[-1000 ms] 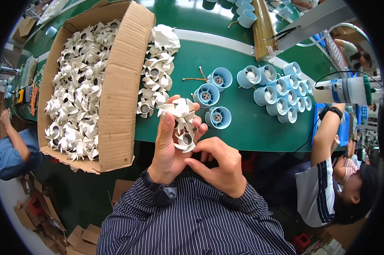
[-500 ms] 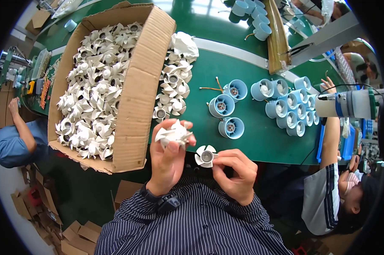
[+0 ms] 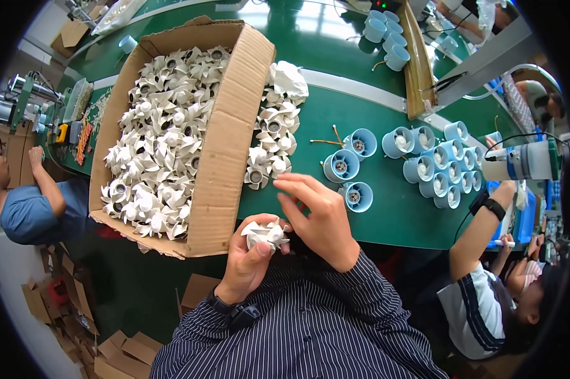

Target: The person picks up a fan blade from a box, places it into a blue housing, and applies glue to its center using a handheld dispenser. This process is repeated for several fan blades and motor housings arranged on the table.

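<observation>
As seen from above, found at least one white impeller [image 3: 266, 235] clasped in the left hand [image 3: 248, 260], between thumb and curled fingers, over the palm. Noted right hand [image 3: 316, 218] just beyond and to the right of it, fingers parted, nothing visible in grasp. Recorded farther off, on green table [image 3: 398, 221]: loose impellers [image 3: 275, 126] beside cardboard box [image 3: 227, 145], then light-blue housings [image 3: 340, 165] to the right.
</observation>
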The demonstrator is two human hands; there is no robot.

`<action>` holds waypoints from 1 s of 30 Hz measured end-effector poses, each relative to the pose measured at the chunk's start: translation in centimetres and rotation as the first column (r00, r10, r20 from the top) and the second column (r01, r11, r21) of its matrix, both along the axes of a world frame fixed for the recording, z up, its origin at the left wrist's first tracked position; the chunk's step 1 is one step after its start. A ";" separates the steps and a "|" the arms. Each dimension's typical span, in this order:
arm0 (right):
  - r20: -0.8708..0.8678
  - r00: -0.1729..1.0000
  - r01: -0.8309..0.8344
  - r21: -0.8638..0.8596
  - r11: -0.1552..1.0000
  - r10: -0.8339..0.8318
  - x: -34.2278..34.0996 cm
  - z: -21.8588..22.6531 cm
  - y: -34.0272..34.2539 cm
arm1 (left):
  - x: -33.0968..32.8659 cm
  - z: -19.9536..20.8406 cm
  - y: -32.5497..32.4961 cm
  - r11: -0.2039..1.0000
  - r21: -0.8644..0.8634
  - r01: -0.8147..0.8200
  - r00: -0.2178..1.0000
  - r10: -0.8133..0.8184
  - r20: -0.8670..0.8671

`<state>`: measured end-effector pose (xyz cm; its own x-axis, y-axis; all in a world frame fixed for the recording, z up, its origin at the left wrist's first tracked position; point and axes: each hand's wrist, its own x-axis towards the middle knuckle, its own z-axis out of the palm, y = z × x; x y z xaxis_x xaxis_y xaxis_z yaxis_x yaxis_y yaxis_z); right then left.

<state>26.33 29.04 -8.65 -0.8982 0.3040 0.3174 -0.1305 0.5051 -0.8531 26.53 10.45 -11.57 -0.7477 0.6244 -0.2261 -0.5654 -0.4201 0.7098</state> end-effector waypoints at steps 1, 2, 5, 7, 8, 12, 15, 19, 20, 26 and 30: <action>0.006 1.000 -0.025 -0.037 0.999 0.025 1.1 -0.1 0.3 | -0.1 0.0 0.1 1.000 -0.008 -0.011 1.000 0.010 -0.003; 0.014 0.999 -0.048 -0.074 0.996 0.049 2.4 -0.1 0.6 | -0.3 -0.1 0.2 1.000 -0.015 -0.020 1.000 0.020 -0.004; 0.055 0.996 -0.061 -0.134 0.989 0.069 5.2 0.4 1.5 | -0.8 0.0 1.4 1.000 -0.020 0.005 1.000 -0.005 0.021; 0.098 0.993 -0.044 -0.182 0.982 0.063 6.7 1.0 1.9 | -0.9 0.1 2.4 0.997 -0.019 0.071 0.996 -0.070 0.048; 0.109 0.993 -0.034 -0.183 0.982 0.055 7.3 0.8 2.1 | -0.8 0.1 2.6 0.997 -0.019 0.079 0.995 -0.078 0.059; 0.150 0.989 0.030 -0.115 0.993 -0.012 8.9 0.8 3.5 | -0.7 0.1 4.4 0.975 -0.001 0.222 0.974 -0.221 -0.051; 0.181 0.984 0.052 -0.244 0.968 -0.007 9.8 1.1 4.1 | -0.7 1.0 4.8 0.930 -0.176 0.322 0.934 -0.343 -0.104; 0.188 0.981 0.074 -0.181 0.981 -0.039 10.4 1.3 4.2 | -0.7 1.6 5.2 0.881 -0.245 0.406 0.892 -0.440 -0.103; 0.191 0.981 0.076 -0.180 0.981 -0.041 10.4 1.4 3.9 | -0.6 1.4 5.3 0.880 -0.243 0.409 0.891 -0.442 -0.102; 0.084 0.956 0.286 -0.049 0.957 -0.281 10.9 1.1 3.6 | 0.2 0.6 6.5 0.970 -0.147 0.194 0.976 -0.206 -0.072; 0.167 0.909 0.392 -0.649 0.652 -0.381 11.5 0.0 5.1 | -0.6 0.6 6.8 0.975 -0.087 0.204 0.978 -0.206 -0.015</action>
<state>37.84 34.09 -8.61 -0.6536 0.7486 -0.1115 -0.0392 -0.1807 -0.9828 25.89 17.27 -10.94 -0.6112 0.7445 -0.2685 -0.6162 -0.2348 0.7518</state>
